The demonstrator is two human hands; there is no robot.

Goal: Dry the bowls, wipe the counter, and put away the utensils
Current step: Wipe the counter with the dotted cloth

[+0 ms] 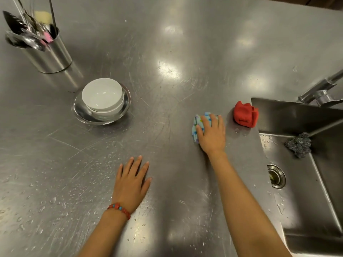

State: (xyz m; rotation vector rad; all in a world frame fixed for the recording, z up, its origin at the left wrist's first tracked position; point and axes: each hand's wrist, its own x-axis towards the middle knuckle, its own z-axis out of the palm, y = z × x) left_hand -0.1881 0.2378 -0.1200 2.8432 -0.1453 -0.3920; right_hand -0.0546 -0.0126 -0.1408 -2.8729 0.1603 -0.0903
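Resting flat on the wet steel counter (167, 52), the left hand (132, 180) lies fingers spread, holding nothing. Farther in, the right hand (211, 133) presses a blue patterned cloth (195, 127) with straight fingers, beside a red cloth (246, 114) at the sink (300, 115) edge. White stacked bowls (103, 98) sit in a steel dish (81, 112); the utensil holder (48, 52) stands farthest left.

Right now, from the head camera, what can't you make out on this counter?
- Blue cloth: mostly covered by the right hand, pattern unclear.
- White bowls: stacked, so the count is uncertain.
- Utensil holder: handles cut off by the top edge; pieces overlap.
- Faucet: cut off by the right edge.
- Yellow object behind the holder: partly hidden, unidentifiable.
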